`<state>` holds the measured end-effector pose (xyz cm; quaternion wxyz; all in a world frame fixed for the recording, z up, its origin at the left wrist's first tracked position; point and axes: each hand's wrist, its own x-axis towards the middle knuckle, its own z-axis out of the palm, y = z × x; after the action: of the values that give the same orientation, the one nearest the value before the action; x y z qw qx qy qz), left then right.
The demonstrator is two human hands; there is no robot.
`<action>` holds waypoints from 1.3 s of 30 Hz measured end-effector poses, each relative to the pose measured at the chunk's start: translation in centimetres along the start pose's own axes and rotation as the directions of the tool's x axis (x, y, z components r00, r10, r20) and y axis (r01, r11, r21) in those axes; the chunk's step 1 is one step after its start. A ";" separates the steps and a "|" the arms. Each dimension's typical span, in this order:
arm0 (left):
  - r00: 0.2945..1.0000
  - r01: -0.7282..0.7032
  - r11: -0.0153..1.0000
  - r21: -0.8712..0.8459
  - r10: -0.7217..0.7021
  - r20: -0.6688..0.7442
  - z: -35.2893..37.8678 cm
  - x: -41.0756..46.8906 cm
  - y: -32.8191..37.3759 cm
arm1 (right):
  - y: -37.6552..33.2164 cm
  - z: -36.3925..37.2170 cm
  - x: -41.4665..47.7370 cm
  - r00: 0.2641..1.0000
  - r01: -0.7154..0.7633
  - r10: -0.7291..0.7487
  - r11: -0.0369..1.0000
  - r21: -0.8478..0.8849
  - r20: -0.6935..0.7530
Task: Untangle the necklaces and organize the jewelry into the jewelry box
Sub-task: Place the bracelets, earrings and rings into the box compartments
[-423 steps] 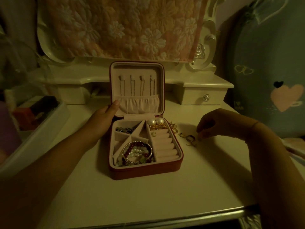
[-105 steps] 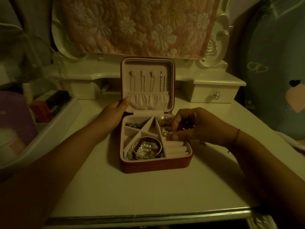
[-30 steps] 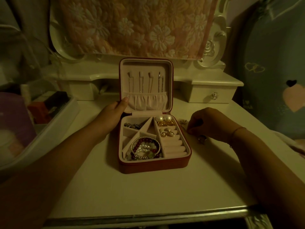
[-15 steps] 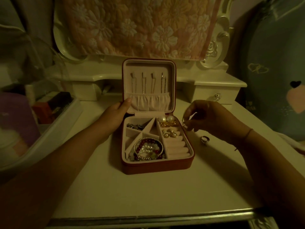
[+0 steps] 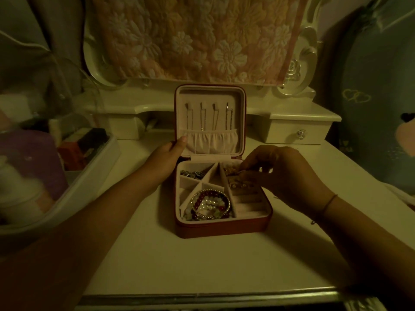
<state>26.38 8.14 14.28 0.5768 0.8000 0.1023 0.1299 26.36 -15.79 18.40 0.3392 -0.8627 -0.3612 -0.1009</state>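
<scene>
Left hand gripping the jewelry box by its lid, right hand curling over its right compartment, hold unclear, worktop lying open in front, tub crowding the left.

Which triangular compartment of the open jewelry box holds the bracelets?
The front compartment, nearest the person: bracelets fill it. The back one holds small dark pieces.

Left hand curled gripping, right hand palm-down, fingers pinched

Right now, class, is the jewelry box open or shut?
Open. The jewelry box has its lid standing upright, gripped by the left hand, compartments showing.
</scene>
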 end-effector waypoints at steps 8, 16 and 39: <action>1.000 -0.005 1.000 -0.006 0.005 0.016 0.0 -0.1 0.1 | -0.1 1.6 -1.7 0.979 0.184 -0.195 0.970 -0.162 -0.057; 1.000 -0.002 1.000 -0.005 0.002 0.028 -0.1 -0.2 0.0 | 0.4 1.5 -1.8 0.969 0.238 -0.246 0.949 -0.208 -0.016; 1.000 0.001 1.000 -0.019 -0.001 0.024 -0.1 -0.3 0.1 | 1.9 -3.1 -0.3 0.984 0.020 -0.025 0.999 -0.031 -0.179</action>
<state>26.10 8.09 14.38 0.5854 0.7960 0.0946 0.1211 27.73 -18.94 19.59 0.3565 -0.8508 -0.3375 -0.1874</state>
